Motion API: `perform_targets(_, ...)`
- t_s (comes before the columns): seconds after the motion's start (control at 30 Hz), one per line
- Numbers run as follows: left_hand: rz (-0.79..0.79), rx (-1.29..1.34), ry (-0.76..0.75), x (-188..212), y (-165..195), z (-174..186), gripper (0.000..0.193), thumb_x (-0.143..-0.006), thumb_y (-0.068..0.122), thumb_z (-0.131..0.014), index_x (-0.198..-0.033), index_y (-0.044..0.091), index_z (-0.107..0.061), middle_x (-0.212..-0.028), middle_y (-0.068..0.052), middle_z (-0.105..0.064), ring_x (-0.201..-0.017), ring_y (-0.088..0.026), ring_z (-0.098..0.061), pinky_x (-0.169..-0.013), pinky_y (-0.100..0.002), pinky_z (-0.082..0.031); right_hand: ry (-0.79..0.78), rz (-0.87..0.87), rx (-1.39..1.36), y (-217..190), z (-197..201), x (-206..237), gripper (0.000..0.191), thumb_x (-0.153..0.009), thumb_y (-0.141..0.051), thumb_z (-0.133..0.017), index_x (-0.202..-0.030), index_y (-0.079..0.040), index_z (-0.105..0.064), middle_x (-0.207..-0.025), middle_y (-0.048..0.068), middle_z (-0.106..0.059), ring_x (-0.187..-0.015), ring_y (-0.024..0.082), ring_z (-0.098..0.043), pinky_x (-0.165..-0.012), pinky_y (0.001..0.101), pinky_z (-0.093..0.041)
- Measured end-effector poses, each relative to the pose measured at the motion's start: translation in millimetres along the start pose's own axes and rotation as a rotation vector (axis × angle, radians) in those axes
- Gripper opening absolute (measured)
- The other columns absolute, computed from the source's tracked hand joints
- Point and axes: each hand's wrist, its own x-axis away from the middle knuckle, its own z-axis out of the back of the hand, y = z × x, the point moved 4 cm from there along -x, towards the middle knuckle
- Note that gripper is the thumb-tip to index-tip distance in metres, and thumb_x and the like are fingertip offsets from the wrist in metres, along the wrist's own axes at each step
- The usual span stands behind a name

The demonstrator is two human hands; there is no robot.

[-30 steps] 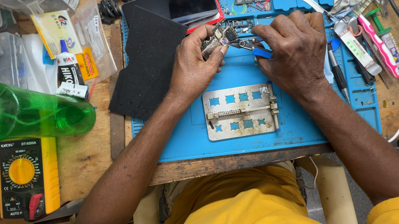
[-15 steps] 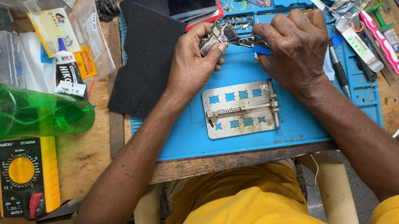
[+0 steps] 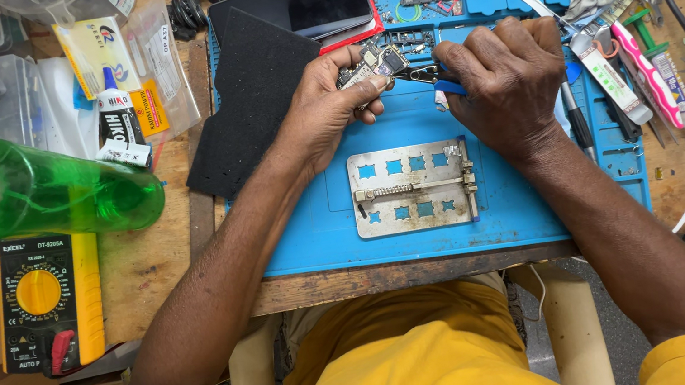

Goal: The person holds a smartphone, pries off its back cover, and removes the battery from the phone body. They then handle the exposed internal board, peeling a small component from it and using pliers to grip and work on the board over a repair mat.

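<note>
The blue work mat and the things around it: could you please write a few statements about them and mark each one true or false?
1. The left hand holds a small circuit board over the blue mat. True.
2. The right hand is empty. False: it grips blue-handled pliers at the board.
3. The metal holder plate lies on the mat, below both hands. True.
4. The green bottle stands upright. False: it lies on its side, left of the mat.
5. The yellow meter lies on the mat. False: it lies on the wooden bench.

blue mat point(image 3: 330, 231), green bottle point(image 3: 49, 189), seemingly dark board point(image 3: 368, 65)
</note>
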Motion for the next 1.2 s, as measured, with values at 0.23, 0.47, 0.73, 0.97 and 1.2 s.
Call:
perform_targets(0.23, -0.077, -0.062, 0.033, 0.1, 5.0, -0.2, 0.022, -0.093, 0.008, -0.072, -0.112, -0.001, -0.066, -0.082, -0.005, -0.070, -0.066, -0.005, -0.066, -0.057, -0.018, -0.059, -0.066, -0.122, -0.107, 0.5, -1.5, -3.2, 0.034, -0.076, -0.013, -0.088, -0.107, -0.018, -0.074, -0.091, -0.004, -0.060, -0.093, 0.017, -0.055, -0.086, 0.0359, -0.038)
perform_targets(0.47, -0.035, -0.033, 0.044, -0.9, 3.7, 2.8, 0.027, -0.093, 0.007, -0.069, -0.117, -0.002, -0.065, -0.085, -0.008, -0.073, -0.068, -0.006, -0.067, -0.058, -0.019, -0.058, -0.079, -0.187, -0.201, 0.9, -1.6, -3.5, 0.036, -0.076, -0.013, -0.091, -0.108, -0.018, -0.076, -0.093, -0.003, -0.063, -0.096, 0.018, -0.055, -0.091, 0.0386, -0.037)
perform_targets(0.73, -0.014, -0.014, 0.064, -1.1, 2.3, 3.3, 0.030, -0.092, 0.006, -0.068, -0.121, -0.003, -0.063, -0.085, -0.008, -0.072, -0.066, -0.006, -0.066, -0.057, -0.019, -0.057, -0.095, -0.203, -0.203, 0.3, -5.0, -1.5, 0.035, -0.075, -0.014, -0.091, -0.107, -0.017, -0.076, -0.092, -0.003, -0.063, -0.096, 0.018, -0.056, -0.090, 0.0389, -0.038)
perform_targets(0.97, -0.153, -0.208, 0.078, 2.0, 7.6, -2.5, 0.029, -0.095, 0.006, -0.067, -0.122, -0.002, -0.061, -0.092, -0.009, -0.070, -0.071, -0.007, -0.068, -0.059, -0.022, -0.063, -0.128, -0.209, -0.197, -2.0, -11.7, 1.1, 0.035, -0.077, -0.012, -0.089, -0.110, -0.017, -0.076, -0.094, -0.002, -0.062, -0.097, 0.017, -0.056, -0.090, 0.0351, -0.039)
perform_targets(1.2, -0.190, -0.417, 0.128, 3.9, 12.8, -7.7, 0.026, -0.095, 0.008, -0.067, -0.119, -0.001, -0.062, -0.096, -0.009, -0.071, -0.071, -0.008, -0.071, -0.056, -0.023, -0.065, -0.109, -0.144, -0.117, -5.6, -6.3, -2.1, 0.036, -0.075, -0.016, -0.092, -0.107, -0.018, -0.076, -0.092, -0.005, -0.063, -0.097, 0.017, -0.056, -0.090, 0.0384, -0.038)
